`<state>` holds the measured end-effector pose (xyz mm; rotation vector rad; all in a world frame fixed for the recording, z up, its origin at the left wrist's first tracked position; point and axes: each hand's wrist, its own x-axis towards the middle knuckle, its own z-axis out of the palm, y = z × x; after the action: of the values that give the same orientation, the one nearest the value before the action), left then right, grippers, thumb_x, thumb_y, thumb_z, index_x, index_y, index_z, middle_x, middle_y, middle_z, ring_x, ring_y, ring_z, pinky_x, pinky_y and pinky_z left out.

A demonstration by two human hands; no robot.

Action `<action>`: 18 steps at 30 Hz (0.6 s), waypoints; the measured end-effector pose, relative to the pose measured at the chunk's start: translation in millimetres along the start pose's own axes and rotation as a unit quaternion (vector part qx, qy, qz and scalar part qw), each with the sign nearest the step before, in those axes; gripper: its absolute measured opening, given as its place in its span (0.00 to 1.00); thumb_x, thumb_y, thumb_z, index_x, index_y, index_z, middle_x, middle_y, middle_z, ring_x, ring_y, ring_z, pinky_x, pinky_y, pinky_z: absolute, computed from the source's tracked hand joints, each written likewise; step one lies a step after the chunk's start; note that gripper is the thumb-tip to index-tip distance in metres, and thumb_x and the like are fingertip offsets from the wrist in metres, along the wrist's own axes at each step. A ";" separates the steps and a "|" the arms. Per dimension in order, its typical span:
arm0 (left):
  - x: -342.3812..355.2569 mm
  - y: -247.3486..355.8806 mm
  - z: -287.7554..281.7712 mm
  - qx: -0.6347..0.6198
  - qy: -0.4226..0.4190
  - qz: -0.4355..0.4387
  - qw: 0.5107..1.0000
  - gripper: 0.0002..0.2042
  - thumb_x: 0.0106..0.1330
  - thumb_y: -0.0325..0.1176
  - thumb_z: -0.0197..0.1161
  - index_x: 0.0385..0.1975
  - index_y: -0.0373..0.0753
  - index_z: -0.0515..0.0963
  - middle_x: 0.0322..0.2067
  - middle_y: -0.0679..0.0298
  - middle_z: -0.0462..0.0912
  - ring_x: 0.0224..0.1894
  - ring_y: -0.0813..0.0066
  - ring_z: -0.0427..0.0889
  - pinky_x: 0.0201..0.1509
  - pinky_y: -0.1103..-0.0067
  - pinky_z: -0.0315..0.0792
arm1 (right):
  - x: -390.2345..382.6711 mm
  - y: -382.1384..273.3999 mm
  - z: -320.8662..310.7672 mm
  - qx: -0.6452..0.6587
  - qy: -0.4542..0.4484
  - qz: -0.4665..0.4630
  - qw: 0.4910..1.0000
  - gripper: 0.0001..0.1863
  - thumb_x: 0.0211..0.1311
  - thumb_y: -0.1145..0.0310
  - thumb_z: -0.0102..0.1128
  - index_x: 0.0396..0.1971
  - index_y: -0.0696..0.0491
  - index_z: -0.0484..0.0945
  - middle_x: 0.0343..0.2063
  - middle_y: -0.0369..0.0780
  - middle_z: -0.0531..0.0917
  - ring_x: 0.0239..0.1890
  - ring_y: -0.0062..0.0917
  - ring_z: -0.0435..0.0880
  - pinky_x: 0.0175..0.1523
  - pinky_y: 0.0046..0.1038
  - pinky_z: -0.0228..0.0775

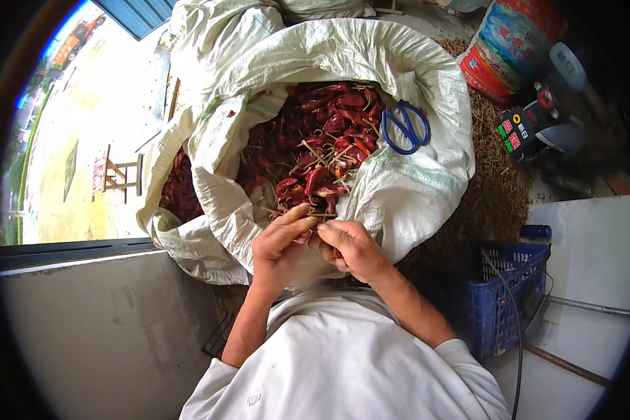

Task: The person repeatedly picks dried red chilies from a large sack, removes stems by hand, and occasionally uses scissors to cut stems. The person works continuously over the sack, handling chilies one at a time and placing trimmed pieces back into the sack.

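Both hands meet at the sack's (427, 189) near edge, the left hand (278, 245) and right hand (353, 248) pinching one dried chili (303, 238). Light and brittle, it looks best held by the stem.

Woven plastic sack (413, 189), wrinkled glossy dried chillies (315, 150), plastic-handled scissors (404, 127)

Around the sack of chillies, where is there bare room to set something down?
Bare: the grey ledge left of the left hand, and the white surface right of the blue basket. Crowded: the sack mouth, full of red chillies, with scissors on its rim.
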<state>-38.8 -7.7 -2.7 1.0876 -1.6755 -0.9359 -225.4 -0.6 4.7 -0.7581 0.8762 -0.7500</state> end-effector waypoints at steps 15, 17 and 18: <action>-13.4 20.7 -6.9 -0.205 0.020 -0.274 0.939 0.09 0.64 0.21 0.61 0.44 0.33 0.80 0.36 0.65 0.82 0.35 0.78 0.80 0.36 0.81 0.73 | -13.9 3.4 17.3 -0.438 0.125 -0.236 0.858 0.25 0.68 0.48 0.59 0.25 0.57 0.73 0.19 0.46 0.79 0.23 0.43 0.81 0.28 0.39 0.71; -15.0 24.7 -11.9 0.015 -0.063 -0.170 0.983 0.13 0.57 0.15 0.61 0.42 0.31 0.81 0.32 0.63 0.81 0.31 0.76 0.79 0.32 0.80 0.73 | -19.2 -7.0 14.1 -0.492 0.132 -0.273 0.816 0.25 0.67 0.48 0.61 0.23 0.55 0.72 0.18 0.45 0.78 0.22 0.41 0.81 0.26 0.37 0.71; -15.2 21.5 -10.5 0.127 -0.086 -0.051 0.987 0.17 0.49 0.11 0.59 0.41 0.30 0.81 0.29 0.59 0.79 0.29 0.71 0.78 0.32 0.77 0.73 | -19.9 -12.6 15.2 -0.498 0.127 -0.330 0.792 0.23 0.65 0.51 0.63 0.20 0.53 0.71 0.17 0.42 0.76 0.21 0.39 0.80 0.24 0.36 0.69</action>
<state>-31.3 12.3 15.9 1.3028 -1.9358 -0.9210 -224.0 13.1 29.1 -2.0212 1.2792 -0.9996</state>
